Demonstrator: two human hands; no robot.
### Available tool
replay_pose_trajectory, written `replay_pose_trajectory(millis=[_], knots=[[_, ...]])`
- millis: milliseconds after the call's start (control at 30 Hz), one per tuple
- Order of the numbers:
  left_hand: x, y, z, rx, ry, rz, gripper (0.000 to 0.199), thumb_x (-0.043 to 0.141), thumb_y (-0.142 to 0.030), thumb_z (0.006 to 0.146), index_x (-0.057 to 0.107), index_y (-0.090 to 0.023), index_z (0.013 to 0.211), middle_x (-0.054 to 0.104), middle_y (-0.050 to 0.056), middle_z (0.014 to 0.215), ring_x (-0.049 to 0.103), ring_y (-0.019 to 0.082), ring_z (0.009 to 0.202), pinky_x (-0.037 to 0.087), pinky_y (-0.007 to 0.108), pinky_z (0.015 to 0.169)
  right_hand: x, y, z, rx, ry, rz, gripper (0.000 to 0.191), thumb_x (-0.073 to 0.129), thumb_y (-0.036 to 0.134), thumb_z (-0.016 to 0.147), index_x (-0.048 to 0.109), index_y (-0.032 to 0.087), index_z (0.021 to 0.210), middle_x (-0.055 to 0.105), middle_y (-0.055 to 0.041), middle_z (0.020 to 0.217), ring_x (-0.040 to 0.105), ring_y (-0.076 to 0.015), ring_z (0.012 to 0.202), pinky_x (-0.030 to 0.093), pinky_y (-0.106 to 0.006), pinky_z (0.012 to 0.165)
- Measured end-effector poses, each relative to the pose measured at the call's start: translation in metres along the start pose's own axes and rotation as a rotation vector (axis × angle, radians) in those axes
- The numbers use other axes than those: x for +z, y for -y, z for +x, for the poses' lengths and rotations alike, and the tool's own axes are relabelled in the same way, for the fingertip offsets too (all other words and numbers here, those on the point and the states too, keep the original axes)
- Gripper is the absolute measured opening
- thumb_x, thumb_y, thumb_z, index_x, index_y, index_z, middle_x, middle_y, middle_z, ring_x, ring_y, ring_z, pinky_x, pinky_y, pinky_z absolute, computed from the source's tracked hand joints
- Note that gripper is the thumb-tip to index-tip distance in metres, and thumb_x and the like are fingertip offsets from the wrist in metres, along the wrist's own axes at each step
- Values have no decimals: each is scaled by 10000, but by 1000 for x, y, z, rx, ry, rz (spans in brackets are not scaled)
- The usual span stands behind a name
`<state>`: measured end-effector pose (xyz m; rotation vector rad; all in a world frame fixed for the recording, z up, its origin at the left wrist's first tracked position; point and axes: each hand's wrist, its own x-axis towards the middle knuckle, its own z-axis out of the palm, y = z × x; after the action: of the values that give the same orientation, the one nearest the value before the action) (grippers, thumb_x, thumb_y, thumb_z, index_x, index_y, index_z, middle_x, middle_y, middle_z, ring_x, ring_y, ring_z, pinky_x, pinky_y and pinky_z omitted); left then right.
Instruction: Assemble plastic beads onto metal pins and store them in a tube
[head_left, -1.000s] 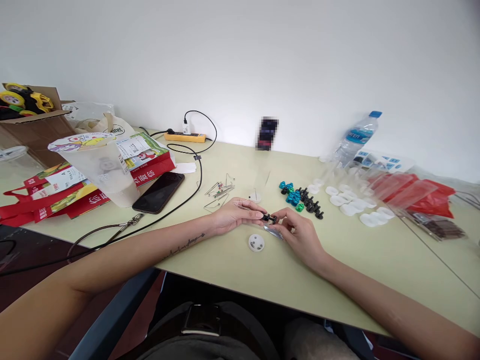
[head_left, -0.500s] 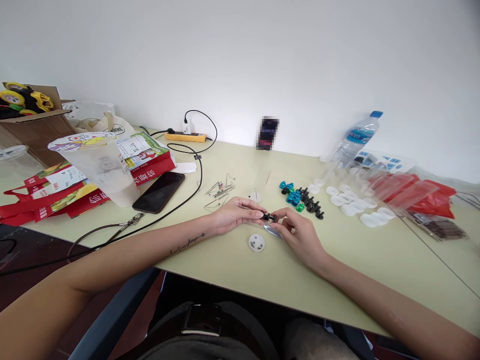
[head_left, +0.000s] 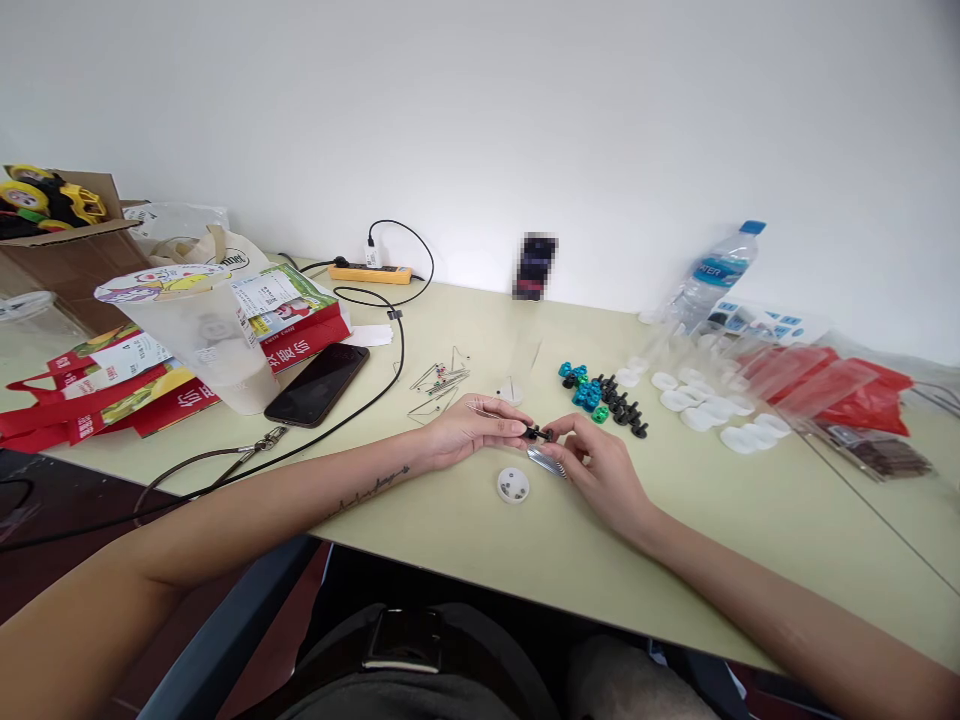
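Note:
A small black part [head_left: 538, 434] is pinched between my two hands above the table. My left hand [head_left: 472, 430] grips its left end, and a thin metal wire also shows along these fingers. The fingertips of my right hand [head_left: 592, 460] close on the part's other end. Below them is a clear ridged plastic piece [head_left: 546, 461]; what holds it cannot be made out. Just in front lies a round white dish [head_left: 513, 486] with several tiny metal pieces. Bent wires [head_left: 441, 385] lie beyond my left hand, and blue, green and black parts [head_left: 600, 393] beyond my right.
On the left stand a plastic cup [head_left: 202, 340], a phone [head_left: 318, 385], red packaging and a cardboard box [head_left: 75, 270]. A black cable crosses the table [head_left: 450, 540]. White discs [head_left: 701, 400], a water bottle [head_left: 720, 275] and red bags [head_left: 832, 385] are on the right.

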<state>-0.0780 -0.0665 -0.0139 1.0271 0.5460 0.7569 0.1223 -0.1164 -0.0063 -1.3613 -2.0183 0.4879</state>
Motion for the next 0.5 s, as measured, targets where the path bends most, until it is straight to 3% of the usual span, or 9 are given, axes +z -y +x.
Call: replay_pose_trajectory(millis=[133, 300, 500], knots=[[0, 0, 1, -1, 9, 2, 336, 773, -223, 613, 686, -80, 905, 692, 102, 855, 667, 175, 773, 477, 339, 887, 0, 0, 0, 5, -7, -6, 188, 488, 404, 856, 542, 225, 867, 536, 36, 571, 477, -131, 519, 361, -250, 525], [0, 1, 0, 5, 21, -3, 312, 772, -216, 615, 689, -82, 884, 690, 94, 853, 669, 190, 789, 477, 346, 889, -3, 4, 1, -32, 56, -5, 313, 379, 420, 909, 541, 208, 745, 533, 16, 581, 460, -128, 535, 350, -253, 529], [-1, 1, 1, 1, 8, 9, 337, 769, -215, 621, 682, -77, 916, 693, 99, 840, 668, 173, 768, 479, 329, 878, 0, 0, 0, 11, -7, -2, 144, 524, 368, 846, 526, 229, 883, 517, 52, 564, 458, -121, 516, 358, -242, 530]])
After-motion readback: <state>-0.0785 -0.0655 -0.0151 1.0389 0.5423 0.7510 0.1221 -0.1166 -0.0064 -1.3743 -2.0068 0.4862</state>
